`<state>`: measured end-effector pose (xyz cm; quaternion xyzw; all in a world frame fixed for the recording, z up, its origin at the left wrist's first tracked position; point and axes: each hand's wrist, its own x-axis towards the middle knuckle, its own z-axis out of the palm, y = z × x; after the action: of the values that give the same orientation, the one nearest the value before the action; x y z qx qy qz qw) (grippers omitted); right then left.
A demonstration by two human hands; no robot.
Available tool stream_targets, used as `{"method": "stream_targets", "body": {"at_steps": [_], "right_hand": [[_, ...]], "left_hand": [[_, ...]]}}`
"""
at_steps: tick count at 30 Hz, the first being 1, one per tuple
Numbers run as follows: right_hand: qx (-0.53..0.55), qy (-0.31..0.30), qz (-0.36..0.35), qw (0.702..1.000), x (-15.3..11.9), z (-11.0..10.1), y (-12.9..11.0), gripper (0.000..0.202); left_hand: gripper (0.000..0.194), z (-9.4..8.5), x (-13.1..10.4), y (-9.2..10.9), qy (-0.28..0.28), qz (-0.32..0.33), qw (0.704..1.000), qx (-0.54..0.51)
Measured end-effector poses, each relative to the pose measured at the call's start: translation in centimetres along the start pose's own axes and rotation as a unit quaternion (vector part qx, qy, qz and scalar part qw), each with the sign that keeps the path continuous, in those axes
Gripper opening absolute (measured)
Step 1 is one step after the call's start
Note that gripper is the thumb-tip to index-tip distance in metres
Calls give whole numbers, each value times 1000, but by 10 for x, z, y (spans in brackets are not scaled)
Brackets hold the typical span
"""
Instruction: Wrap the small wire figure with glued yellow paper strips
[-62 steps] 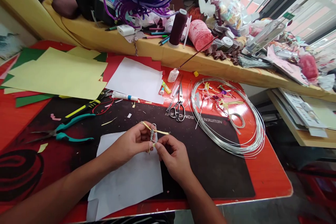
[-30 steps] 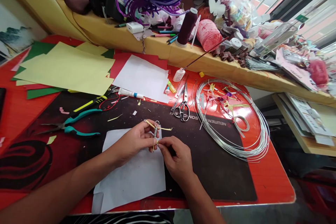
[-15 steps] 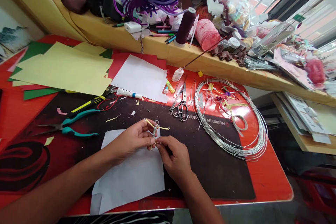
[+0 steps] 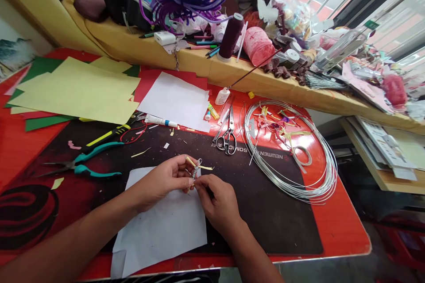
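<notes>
Between my hands is a small wire figure [image 4: 196,170], made of coiled silvery wire with a loop on top and pale yellow strips sticking out like arms. My left hand [image 4: 172,177] is closed on it, with thumb and fingers pinching the coiled part. My right hand [image 4: 217,199] pinches at the figure's lower end, close to the left thumb; what lies between those fingertips is too small to make out. Below both hands, a white paper sheet [image 4: 162,234] with a folded corner lies on the dark desk mat [image 4: 275,225].
Teal-handled pliers [image 4: 83,166] and a yellow-black cutter [image 4: 108,135] lie left. Scissors [image 4: 227,137] and a large wire coil [image 4: 327,177] are at right. Yellow paper sheets [image 4: 89,93] are stacked back left. A glue bottle [image 4: 222,96] stands below the cluttered ledge [image 4: 212,68].
The view has shifted slightly. The wire figure tilts a little more, and both hands keep their pinch on it.
</notes>
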<state>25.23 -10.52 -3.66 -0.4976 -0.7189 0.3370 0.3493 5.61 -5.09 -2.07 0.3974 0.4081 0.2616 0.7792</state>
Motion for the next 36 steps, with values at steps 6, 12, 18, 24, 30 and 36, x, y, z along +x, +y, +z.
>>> {"method": "stream_targets", "body": {"at_steps": [6, 12, 18, 24, 30, 36], "right_hand": [[-13, -9, 9, 1000, 0, -1, -1, 19], [-7, -4, 8, 1000, -1, 1, 0, 17], [-24, -5, -2, 1000, -1, 0, 0, 17], [-16, 4, -15, 1000, 0, 0, 0, 16], [8, 23, -24, 999, -1, -1, -1, 14], [-8, 33, -56, 998, -2, 1, 0, 14]], "left_hand": [[42, -2, 0, 0, 1, 7, 1000, 21], [34, 1, 1, 1, 32, 14, 999, 16], [34, 4, 2, 2, 54, 13, 998, 3], [35, 4, 1, 1, 58, 5, 998, -7], [36, 3, 0, 2, 76, 25, 996, 40], [36, 6, 0, 2, 63, 31, 995, 72]]}}
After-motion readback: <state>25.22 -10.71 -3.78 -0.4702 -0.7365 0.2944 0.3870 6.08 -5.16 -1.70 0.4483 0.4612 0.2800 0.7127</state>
